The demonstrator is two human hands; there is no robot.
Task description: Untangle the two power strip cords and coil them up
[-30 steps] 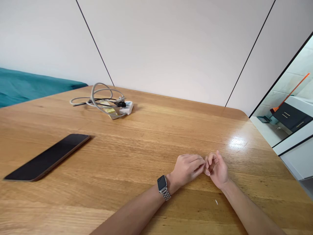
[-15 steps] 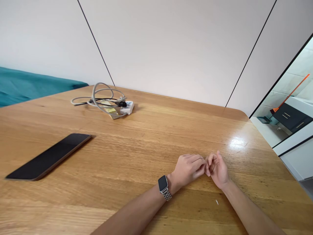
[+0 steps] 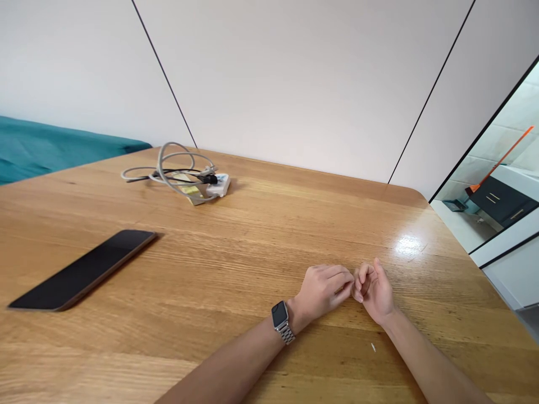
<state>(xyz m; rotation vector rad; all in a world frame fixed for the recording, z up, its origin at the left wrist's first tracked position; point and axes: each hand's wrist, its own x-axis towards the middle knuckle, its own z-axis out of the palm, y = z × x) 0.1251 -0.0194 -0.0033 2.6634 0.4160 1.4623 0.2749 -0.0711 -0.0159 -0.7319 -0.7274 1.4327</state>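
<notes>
The left hand (image 3: 326, 289) and right hand (image 3: 376, 293) meet at the fingers, toward the tabletop's (image 3: 252, 241) right edge. The left's fingers bunch narrowly, the right's curl loosely; whether they hold anything, I cannot tell. A white sliver (image 3: 373, 347), too small to identify, lies toward the cut-off near edge.

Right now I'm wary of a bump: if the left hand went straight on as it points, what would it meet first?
Likely the right hand: it lies just beyond the left hand, so close they may be touching; depth is unclear.
</notes>
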